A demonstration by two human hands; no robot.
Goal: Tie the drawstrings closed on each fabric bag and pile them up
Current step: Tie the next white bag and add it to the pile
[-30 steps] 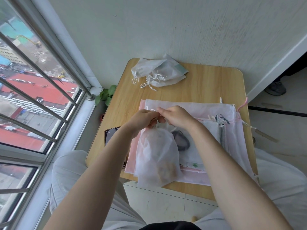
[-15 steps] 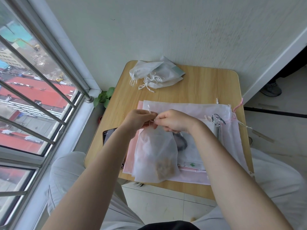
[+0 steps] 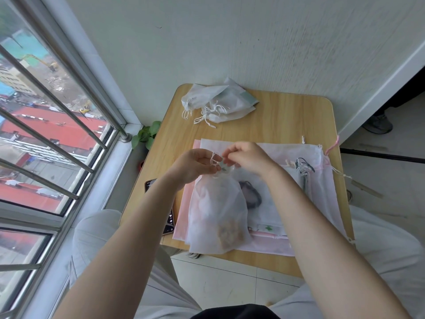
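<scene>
From my feed, both hands meet over the gathered neck of a small white drawstring bag (image 3: 216,212) lying on the near half of the wooden table (image 3: 287,116). The left hand (image 3: 195,164) pinches a loop of white drawstring (image 3: 213,158); the right hand (image 3: 249,157) has its fingers curled, pinching the cord's other end just beside it. The bag (something tan shows through its lower corner) rests on a stack of flat pink and white bags (image 3: 305,178). A pile of tied white bags (image 3: 218,102) sits at the far-left corner, well apart. A phone (image 3: 169,217) lies at the left edge, partly under my left forearm. Potted plant (image 3: 147,135) sits by the window.
</scene>
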